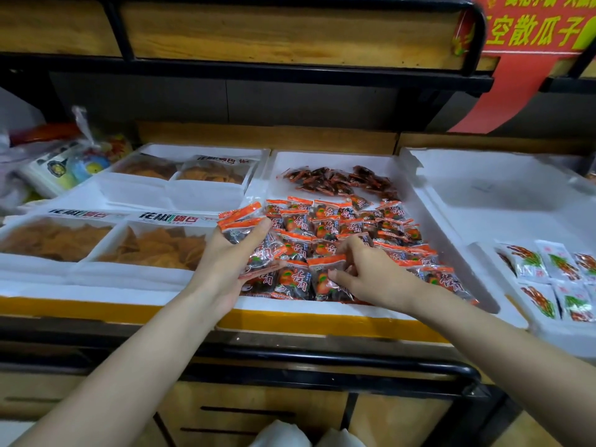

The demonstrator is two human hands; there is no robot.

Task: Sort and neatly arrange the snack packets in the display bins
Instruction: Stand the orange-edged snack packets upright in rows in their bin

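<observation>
A white foam bin in the middle of the shelf holds several orange-and-black snack packets laid in rows. Smaller dark packets lie in a loose heap at its back. My left hand is at the bin's front left, shut on a stack of the orange packets. My right hand rests on the front row and pinches one orange packet between thumb and fingers.
Left foam bins hold boxes of orange crisps. A right foam bin has white sachets at its front. Plastic bags sit far left. A wooden upper shelf hangs overhead; a black rail runs along the front.
</observation>
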